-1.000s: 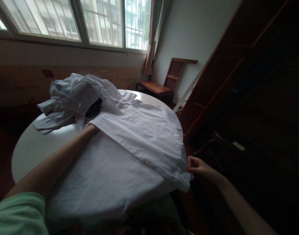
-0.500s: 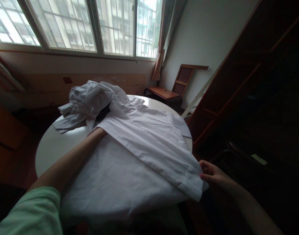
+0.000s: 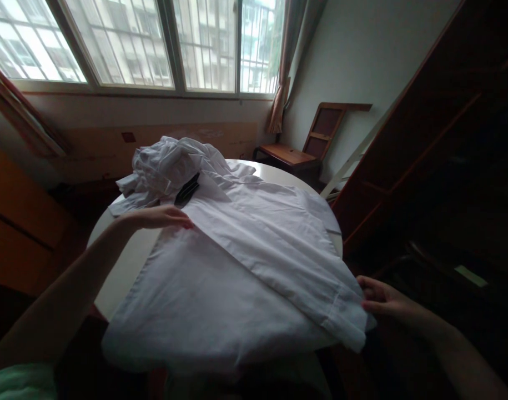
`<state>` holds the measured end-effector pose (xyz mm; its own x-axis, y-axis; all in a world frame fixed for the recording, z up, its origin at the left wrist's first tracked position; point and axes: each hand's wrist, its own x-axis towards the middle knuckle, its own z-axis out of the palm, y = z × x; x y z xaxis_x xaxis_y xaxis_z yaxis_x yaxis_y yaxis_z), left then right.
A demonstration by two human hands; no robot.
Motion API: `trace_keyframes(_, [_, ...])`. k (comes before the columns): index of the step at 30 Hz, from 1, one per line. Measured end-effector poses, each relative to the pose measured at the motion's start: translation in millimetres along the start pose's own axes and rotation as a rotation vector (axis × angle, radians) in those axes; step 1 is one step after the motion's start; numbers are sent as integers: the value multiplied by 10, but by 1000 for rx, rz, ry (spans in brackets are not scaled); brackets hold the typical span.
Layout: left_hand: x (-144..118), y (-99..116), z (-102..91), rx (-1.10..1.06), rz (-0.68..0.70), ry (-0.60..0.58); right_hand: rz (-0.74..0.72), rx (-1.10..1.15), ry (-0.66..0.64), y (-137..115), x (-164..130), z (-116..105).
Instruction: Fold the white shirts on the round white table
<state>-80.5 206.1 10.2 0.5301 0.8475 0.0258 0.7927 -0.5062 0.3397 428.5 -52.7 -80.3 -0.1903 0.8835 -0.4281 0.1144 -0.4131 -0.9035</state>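
Observation:
A white shirt point(image 3: 220, 278) lies spread over a round white table point(image 3: 124, 261), with one panel folded diagonally across it. My left hand point(image 3: 162, 216) rests flat near the far left corner of the fold, fingers extended on the cloth. At the table's right edge my right hand point(image 3: 381, 300) pinches the lower corner of the folded panel. A heap of crumpled white garments point(image 3: 170, 164) sits at the far side of the table, with a dark object point(image 3: 187, 190) poking out beneath it.
A wooden chair point(image 3: 307, 150) stands at the back right near the curtain. A dark wooden shelf unit point(image 3: 437, 139) fills the right side. Large windows run along the back wall, with a wooden panel below them and furniture at the left.
My left hand has slid out from under the folded panel and now lies on top at its far corner. My right hand keeps its pinch on the lower corner.

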Motion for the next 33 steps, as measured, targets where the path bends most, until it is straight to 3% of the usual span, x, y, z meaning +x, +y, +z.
trace_keyframes(1, [68,-10,-61,-72,5,-54,8,-5,7,-20,-7,7])
trace_keyframes(2, [161,-7,-86,-107,-9,-25,14,-15,13,-40,-13,15])
trace_keyframes(4, [392,24,-12,-33,-65,170,19,-59,19,-73,-31,35])
trace_keyframes(6, [617,57,202,36,-119,231,14,-116,23,-98,-55,51])
trace_keyframes(9, [833,39,597,156,-151,191,-14,-187,22,-115,-96,47])
trace_keyframes(12, [892,-51,822,280,-119,154,-22,-231,10,-114,-125,3])
trace_keyframes(18, [992,-69,746,371,103,118,1,-202,-46,-36,-96,-91])
trace_keyframes(23, [1290,84,774,367,-132,330,23,-188,-74,69,-38,-116])
trace_keyframes(25, [1404,81,823,332,-144,387,17,-174,-63,93,-26,-108])
trace_keyframes(28, [1517,-9,889,256,-104,363,33,-153,-76,89,-17,-70])
trace_keyframes(33, [1595,-138,931,198,-212,272,37,-107,-107,39,-9,7])
